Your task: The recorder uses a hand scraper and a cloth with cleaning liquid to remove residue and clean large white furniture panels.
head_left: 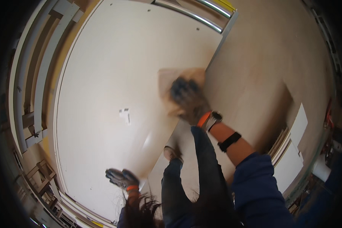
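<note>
A large white panel (pixel 102 68) lies in front of me, with a small white label (pixel 124 116) near its middle. My right hand (pixel 190 97), in a dark-palmed work glove, presses on a tan cloth (pixel 166 81) at the panel's right edge. Motion blurs both the hand and the cloth, and the fingers' exact grip is hard to make out. Over the panel's near part, my left hand (pixel 122 178) is open, its gloved fingers stretched out to the left and holding nothing. Whether it touches the surface I cannot tell.
Metal rollers (pixel 190 15) in a frame stand at the panel's far end. Along the left runs a rack of long pale beams (pixel 51 72). White boards (pixel 292 152) are stacked at the right on the brown floor (pixel 262 57). My legs are beside the panel's right edge.
</note>
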Motion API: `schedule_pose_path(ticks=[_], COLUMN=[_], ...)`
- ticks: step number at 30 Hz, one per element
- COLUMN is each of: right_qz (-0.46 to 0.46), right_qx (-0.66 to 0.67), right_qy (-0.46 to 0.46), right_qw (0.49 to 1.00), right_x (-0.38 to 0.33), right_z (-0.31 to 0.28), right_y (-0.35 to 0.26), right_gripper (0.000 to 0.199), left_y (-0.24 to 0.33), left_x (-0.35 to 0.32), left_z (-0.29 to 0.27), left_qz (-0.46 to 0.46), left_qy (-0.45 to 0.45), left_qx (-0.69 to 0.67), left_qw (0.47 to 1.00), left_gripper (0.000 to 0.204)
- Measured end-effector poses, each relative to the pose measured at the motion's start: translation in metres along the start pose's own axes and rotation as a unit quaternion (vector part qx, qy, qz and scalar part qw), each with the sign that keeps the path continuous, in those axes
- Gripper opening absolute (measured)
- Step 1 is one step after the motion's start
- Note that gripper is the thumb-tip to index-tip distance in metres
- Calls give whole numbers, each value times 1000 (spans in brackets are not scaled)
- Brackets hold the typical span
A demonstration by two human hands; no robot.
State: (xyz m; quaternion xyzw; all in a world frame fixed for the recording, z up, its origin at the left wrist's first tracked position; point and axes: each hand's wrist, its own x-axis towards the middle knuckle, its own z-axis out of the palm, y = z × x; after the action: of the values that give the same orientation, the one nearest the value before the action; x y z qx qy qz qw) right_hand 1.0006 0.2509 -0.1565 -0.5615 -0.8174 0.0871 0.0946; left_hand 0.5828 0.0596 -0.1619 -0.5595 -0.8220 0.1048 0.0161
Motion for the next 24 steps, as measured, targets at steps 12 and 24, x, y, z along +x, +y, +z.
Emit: schedule_pose_path(ticks=[12, 24], right_qz=[148, 30], right_qx=[-7, -28], right_qy=[-47, 44], right_qw=[988, 998], right_x=[36, 186], right_z=[-30, -46], right_y=[88, 146], right_gripper=[79, 79], left_y=[193, 243], left_x=[168, 220], left_z=[-105, -81], left_qz=[48, 54], left_qy=[41, 67], left_qx=[-118, -69], left_qw=[991, 994], left_gripper=[62, 77])
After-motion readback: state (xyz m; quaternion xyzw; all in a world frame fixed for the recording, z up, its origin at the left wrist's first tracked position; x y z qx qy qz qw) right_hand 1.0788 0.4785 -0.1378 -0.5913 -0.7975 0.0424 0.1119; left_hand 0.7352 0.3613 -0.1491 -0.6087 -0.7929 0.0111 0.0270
